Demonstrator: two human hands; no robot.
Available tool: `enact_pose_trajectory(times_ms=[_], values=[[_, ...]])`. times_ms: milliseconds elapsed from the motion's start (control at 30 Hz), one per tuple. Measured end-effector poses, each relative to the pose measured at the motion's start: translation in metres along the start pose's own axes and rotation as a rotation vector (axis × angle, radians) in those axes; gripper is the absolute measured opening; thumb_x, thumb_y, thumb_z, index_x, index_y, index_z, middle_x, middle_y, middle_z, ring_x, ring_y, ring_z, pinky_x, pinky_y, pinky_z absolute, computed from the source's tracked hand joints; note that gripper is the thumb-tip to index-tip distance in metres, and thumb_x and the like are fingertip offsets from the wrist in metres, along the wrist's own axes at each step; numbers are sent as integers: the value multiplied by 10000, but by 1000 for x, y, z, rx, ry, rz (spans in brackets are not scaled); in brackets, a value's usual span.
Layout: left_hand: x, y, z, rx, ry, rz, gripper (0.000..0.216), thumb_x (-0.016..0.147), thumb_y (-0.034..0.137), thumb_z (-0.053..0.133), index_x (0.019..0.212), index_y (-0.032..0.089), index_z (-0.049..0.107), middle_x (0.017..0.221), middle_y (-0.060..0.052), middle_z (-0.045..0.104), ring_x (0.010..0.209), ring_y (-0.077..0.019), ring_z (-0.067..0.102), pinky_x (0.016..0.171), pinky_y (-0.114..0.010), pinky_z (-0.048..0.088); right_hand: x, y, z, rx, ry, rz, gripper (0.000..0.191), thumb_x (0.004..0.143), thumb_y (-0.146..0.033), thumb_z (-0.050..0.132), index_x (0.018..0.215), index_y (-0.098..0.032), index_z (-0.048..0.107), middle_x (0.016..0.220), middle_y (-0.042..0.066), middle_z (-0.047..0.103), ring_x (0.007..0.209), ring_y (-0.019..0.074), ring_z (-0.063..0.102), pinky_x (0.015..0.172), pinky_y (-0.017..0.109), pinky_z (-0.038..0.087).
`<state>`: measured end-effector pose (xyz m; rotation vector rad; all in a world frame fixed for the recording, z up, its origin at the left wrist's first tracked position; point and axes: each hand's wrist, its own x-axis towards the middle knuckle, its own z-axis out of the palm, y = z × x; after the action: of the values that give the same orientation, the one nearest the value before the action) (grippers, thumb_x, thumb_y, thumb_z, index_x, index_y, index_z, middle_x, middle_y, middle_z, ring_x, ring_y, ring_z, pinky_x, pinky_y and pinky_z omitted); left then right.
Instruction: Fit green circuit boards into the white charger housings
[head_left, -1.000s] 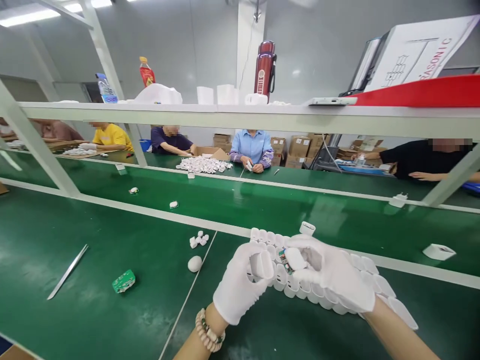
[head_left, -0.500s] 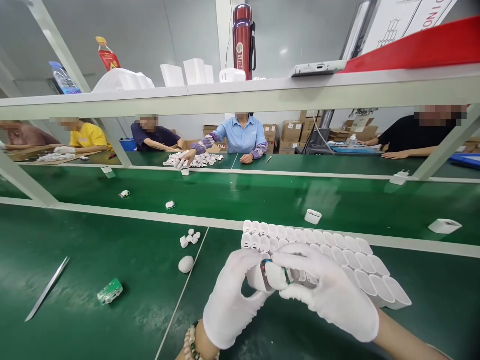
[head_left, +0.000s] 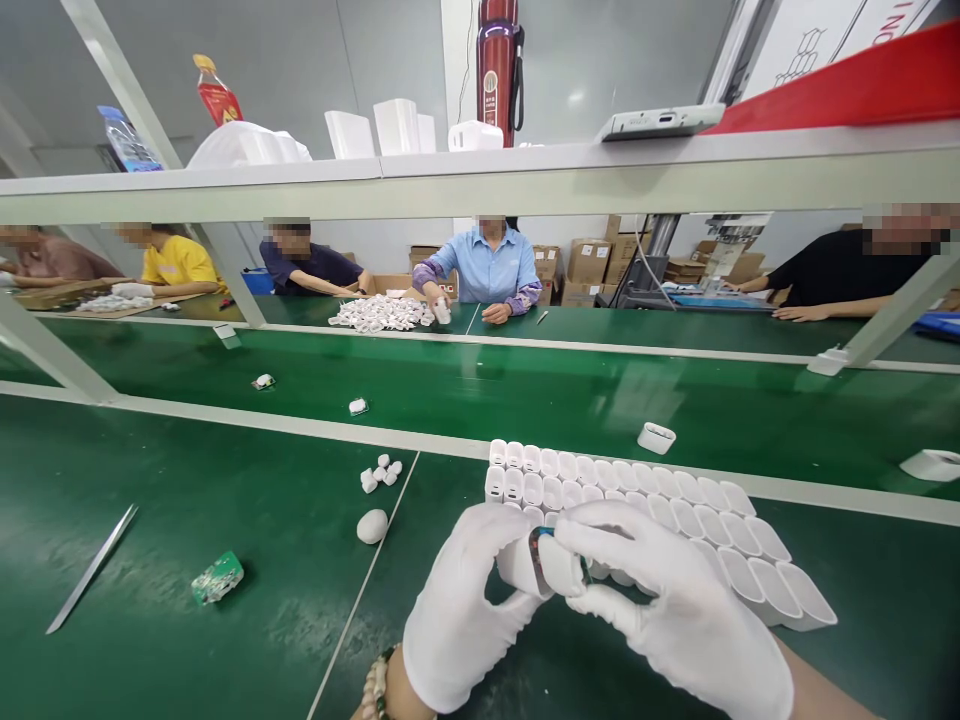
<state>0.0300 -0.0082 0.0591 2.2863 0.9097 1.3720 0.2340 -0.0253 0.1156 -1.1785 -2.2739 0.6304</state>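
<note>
In the head view, my gloved left hand (head_left: 461, 610) pinches a white plastic charger housing (head_left: 517, 566) near the bench's front middle. My gloved right hand (head_left: 682, 600) has its thumb and fingers closed on a circuit board with a white block (head_left: 561, 568), at the mouth of that housing. A dark rim of the board shows between the two; how deep it sits is hidden. Just behind my hands stand rows of white housings (head_left: 690, 515), open ends up. Left of my hands lie a white rounded lump (head_left: 372, 526) and several small white pieces (head_left: 381, 474).
Tweezers (head_left: 91, 570) and a green circuit board (head_left: 217, 578) lie at the left of the bench. Beyond a pale rail, a green belt (head_left: 480, 385) carries scattered white parts. A shelf (head_left: 420, 190) crosses above. Several people sit across, one by a white pile (head_left: 381, 312).
Parts on the belt have shifted right. My right hand has moved slightly right and down, still at the housing. Across the belt, a co-worker's hand has drawn right from the white pile.
</note>
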Motion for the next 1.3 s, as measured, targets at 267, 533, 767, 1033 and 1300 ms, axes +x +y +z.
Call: enact_pose_trajectory(times_ms=[267,533,767,1033,1300], values=[[0,0,0,-5,-21,-25,505,783,54,663,1215,252,492,1175,-34,586,1115,-176,538,984,-311,457,0,-1,5,-14,-4,-28,277,833,6,547,864,-261,479,983,-59,559,892,108,541,808,241,461],[-1,-2,1,10,-18,-11,477,803,94,673,1219,238,488,1172,-49,584,1116,-184,541,980,-320,462,-6,1,11,-95,-9,-11,191,906,-83,451,944,-267,487,1032,0,548,942,160,541,817,314,485],[-2,-1,0,-19,-39,-37,466,798,84,673,1195,249,494,1164,-51,587,1095,-198,555,960,-343,474,-9,5,16,-126,-14,7,200,901,-102,399,963,-269,490,1047,16,544,931,174,543,807,338,501],[0,2,3,-95,-71,-59,458,800,94,685,1189,246,499,1138,-44,593,1065,-187,562,953,-334,475,3,-4,8,-181,-99,19,152,832,-90,542,868,-229,491,962,0,577,829,164,564,720,306,503],[1,4,-2,-211,-62,-232,476,753,118,668,1183,250,514,1123,-32,612,1028,-192,596,927,-324,503,0,-1,13,-69,-214,-11,1039,667,-356,807,1499,-189,207,1500,170,287,1347,364,321,1034,452,438]])
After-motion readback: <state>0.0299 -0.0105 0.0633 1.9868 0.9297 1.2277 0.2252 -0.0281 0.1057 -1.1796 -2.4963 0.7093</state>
